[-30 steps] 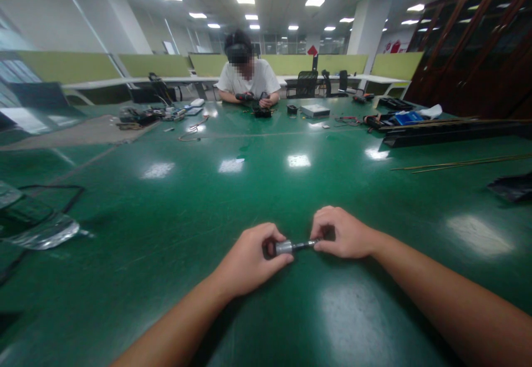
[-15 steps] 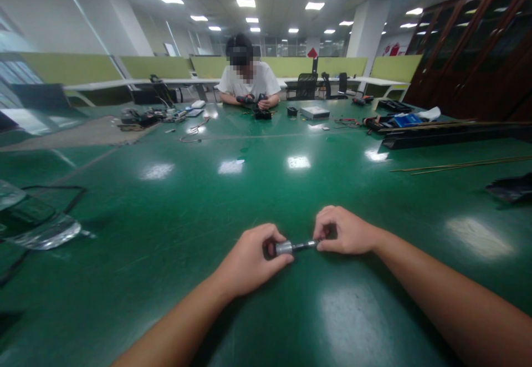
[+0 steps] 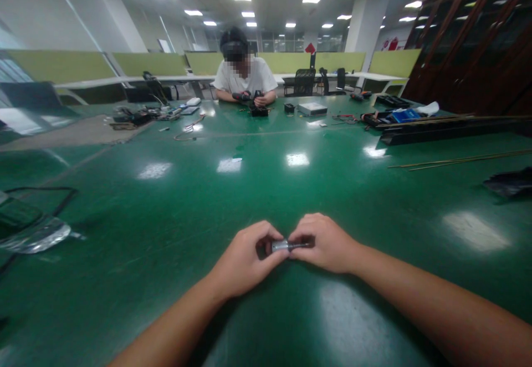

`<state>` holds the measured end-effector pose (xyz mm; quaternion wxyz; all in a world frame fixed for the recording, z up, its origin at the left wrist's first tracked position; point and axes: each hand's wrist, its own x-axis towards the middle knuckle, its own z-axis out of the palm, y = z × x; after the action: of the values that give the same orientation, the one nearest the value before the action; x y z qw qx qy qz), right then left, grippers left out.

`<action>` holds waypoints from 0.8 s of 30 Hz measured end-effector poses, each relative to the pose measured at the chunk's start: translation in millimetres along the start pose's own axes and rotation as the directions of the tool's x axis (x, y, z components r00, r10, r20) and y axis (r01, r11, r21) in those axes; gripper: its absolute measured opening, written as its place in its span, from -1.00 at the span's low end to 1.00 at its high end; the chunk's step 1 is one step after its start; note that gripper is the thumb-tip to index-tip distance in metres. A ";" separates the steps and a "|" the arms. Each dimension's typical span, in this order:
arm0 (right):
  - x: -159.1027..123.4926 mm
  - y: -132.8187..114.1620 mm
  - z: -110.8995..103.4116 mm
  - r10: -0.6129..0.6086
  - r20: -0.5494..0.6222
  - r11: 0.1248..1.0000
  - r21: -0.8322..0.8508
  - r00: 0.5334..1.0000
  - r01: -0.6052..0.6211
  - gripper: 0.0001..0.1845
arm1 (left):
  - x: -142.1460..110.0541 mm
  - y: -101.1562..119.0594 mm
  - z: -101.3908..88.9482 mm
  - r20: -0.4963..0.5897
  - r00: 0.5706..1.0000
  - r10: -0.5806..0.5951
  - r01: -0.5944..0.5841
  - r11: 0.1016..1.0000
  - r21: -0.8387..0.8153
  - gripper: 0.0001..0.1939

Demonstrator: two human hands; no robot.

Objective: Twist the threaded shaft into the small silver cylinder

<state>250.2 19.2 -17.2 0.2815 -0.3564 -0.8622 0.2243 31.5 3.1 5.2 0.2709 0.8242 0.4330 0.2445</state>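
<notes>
Both my hands meet over the green table (image 3: 266, 178) near its front edge. My left hand (image 3: 245, 259) is closed round the handle end of a small tool (image 3: 285, 245) with a silver collar and a dark thin shaft. My right hand (image 3: 322, 243) pinches the shaft close to the collar, its fingers curled over the tip. The tool lies level just above the tabletop. Its handle and tip are hidden inside my fingers.
A person in a white shirt (image 3: 245, 76) sits at the far side, hands on a dark device (image 3: 258, 110). Clear plastic packaging (image 3: 33, 234) lies at left. Long black rails (image 3: 449, 128), thin rods (image 3: 457, 161) and a black piece (image 3: 509, 183) lie at right.
My right hand has slid left along the shaft toward the silver collar, so less of the tool shows between my hands. The view has shifted slightly.
</notes>
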 end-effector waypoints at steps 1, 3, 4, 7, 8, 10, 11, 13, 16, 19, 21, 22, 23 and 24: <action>-0.4 0.0 -0.9 -0.007 0.004 1.000 -0.001 1.000 0.007 -0.81 | 0.1 -0.1 -0.1 0.002 1.000 -0.004 0.004 1.000 0.000 -0.85; -1.0 -0.4 -2.5 -0.018 0.005 1.000 -0.001 1.000 0.018 -0.75 | -0.1 -0.4 -0.1 0.007 1.000 -0.007 0.007 1.000 0.006 -0.86; -1.1 -0.7 -3.1 -0.021 0.004 1.000 0.000 1.000 0.021 -0.74 | -0.3 -0.5 0.0 0.010 1.000 -0.008 0.008 1.000 0.011 -0.86; -1.2 -1.7 -4.5 -0.029 0.003 1.000 0.008 1.000 0.029 -0.75 | -1.2 -0.5 0.0 0.025 1.000 -0.011 0.010 1.000 0.022 -0.85; -1.2 -1.9 -4.9 -0.032 0.004 0.999 0.010 0.999 0.032 -0.75 | -1.5 -0.4 -0.1 0.029 1.000 -0.011 0.010 1.000 0.025 -0.85; -1.1 -1.9 -5.4 -0.035 0.007 0.999 0.011 0.999 0.035 -0.76 | -1.6 -0.2 -0.3 0.032 0.999 -0.010 0.009 1.000 0.028 -0.85; -1.1 -1.7 -5.4 -0.035 0.007 0.999 0.010 0.999 0.035 -0.76 | -1.5 -0.1 -0.5 0.033 0.999 -0.010 0.009 1.000 0.029 -0.85; -1.1 -1.3 -5.0 -0.034 0.005 0.999 0.006 0.999 0.034 -0.78 | -1.2 0.3 -0.6 0.034 0.999 -0.012 0.011 0.999 0.031 -0.85; -1.2 -0.9 -3.4 -0.030 0.007 1.000 0.002 1.000 0.030 -0.84 | -0.5 1.3 -0.6 0.034 0.999 -0.021 0.020 0.999 0.032 -0.85; -1.0 -0.9 -2.0 -0.016 0.007 1.000 -0.003 1.000 0.016 -0.89 | 0.1 2.4 -0.1 0.031 0.999 -0.032 0.032 0.999 0.026 -0.84; -0.8 -1.1 -1.5 -0.016 0.008 1.000 -0.007 1.000 0.016 -0.90 | 0.3 2.8 0.4 0.028 0.999 -0.041 0.040 0.999 0.028 -0.83; -0.7 -1.3 -1.3 -0.019 0.009 1.000 -0.008 1.000 0.019 -0.90 | 0.3 2.9 0.6 0.027 0.999 -0.044 0.043 0.999 0.030 -0.83; -0.5 -1.6 -1.2 -0.022 0.009 1.000 -0.008 1.000 0.023 -0.90 | 0.2 2.9 0.9 0.027 0.998 -0.048 0.048 0.998 0.031 -0.84; -0.3 -2.0 -1.1 -0.025 0.010 1.000 -0.008 1.000 0.025 -0.90 | 0.1 2.7 1.1 0.025 0.998 -0.052 0.051 0.998 0.031 -0.84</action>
<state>250.2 17.9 -15.3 0.2788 -0.3455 -0.8689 0.2188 33.9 1.6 6.2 0.2702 0.8200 0.4541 0.2201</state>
